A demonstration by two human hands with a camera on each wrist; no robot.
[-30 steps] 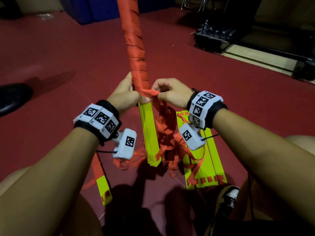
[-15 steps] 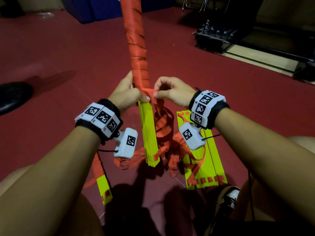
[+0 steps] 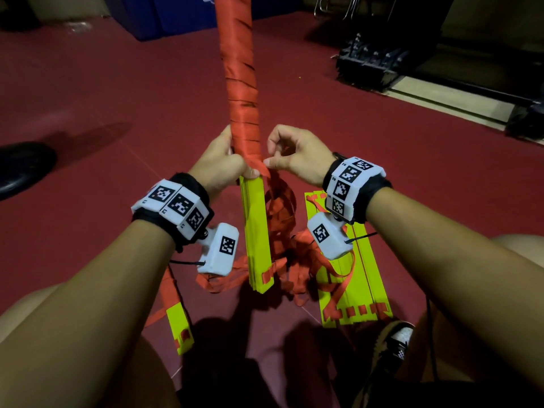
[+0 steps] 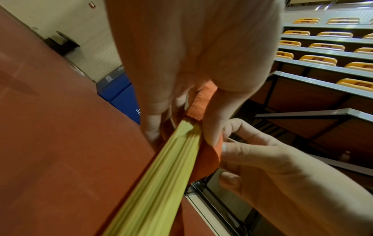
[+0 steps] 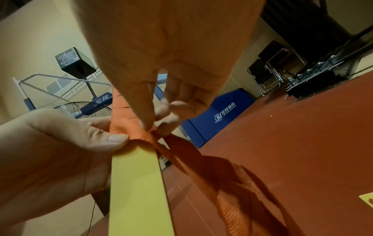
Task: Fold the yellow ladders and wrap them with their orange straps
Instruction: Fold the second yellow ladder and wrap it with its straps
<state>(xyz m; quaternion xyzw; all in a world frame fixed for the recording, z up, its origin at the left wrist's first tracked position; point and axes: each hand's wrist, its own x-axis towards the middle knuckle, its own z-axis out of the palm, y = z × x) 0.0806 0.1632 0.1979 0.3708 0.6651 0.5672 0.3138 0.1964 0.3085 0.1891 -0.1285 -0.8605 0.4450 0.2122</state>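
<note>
Change: since the earlier frame the right hand (image 3: 297, 156) has shifted slightly from the bundle's side, its pinch now at the lowest wrap; the left hand (image 3: 219, 163) keeps its grip at the same spot.
Left hand: fingers curled round the folded ladder (image 3: 256, 231) at the border between wrapped and bare part, thumb pressing the last turn of strap (image 3: 259, 166) onto the yellow face, as the right wrist view shows.
Right hand: thumb and forefinger pinched together on the strap just where it leaves the bundle; the other fingers are curled loosely above.
Folded ladder: held upright at the centre of the frame; its upper part, running off the top edge, is covered in orange wrapping (image 3: 240, 72); its lower part is bare yellow, a stack of slats seen edge-on in the left wrist view.
Loose strap: hangs from the pinch in tangled loops (image 3: 279, 219) at lower centre, to the right of the bare yellow part, down to the floor (image 3: 88, 98).
Second ladder: a flat yellow stack (image 3: 362, 284) lies on the floor at lower right, partly behind the right wrist, with orange strap across it.
Third piece: a narrow yellow end (image 3: 179, 328) with orange strap lies at lower left, under the left forearm.
Surroundings: blue pads (image 3: 153, 16) at upper left, a dark rack (image 3: 371, 66) at upper right, a black shoe (image 3: 20, 169) at the left edge.
</note>
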